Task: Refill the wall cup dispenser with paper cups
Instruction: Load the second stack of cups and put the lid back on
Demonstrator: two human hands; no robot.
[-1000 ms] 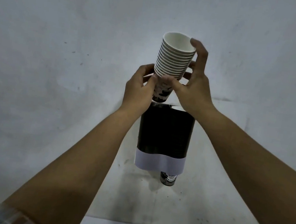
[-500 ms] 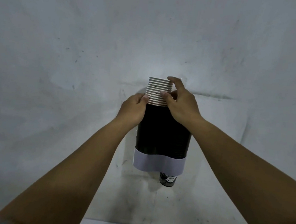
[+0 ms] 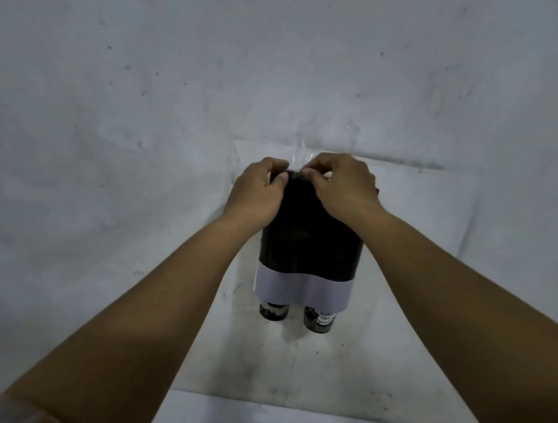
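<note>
- Head view, centre of the frame: dispenser, a dark tube fixed to a pale wall, with a white band round its lower end.
- Left hand and right hand sit on the tube's top rim, fingers curled and pinched together at the upper edge; whether they clamp a cup rim or only press down I cannot tell, since the top of the stack is hidden.
- Paper cups: 2 printed cup bottoms poke out just below the white band, left cup and right cup, side by side.
- A clear film or tape glints just above the fingers.
- Handling, as a judgement: paper cups are light and thin-walled, easily crushed or dented by a squeeze; the rolled rim is the stiffest part, so gentle downward pressure on the rim, spread across several fingertips, seems safest.
- Nested cups may stick together and jam if pushed in tilted.
</note>
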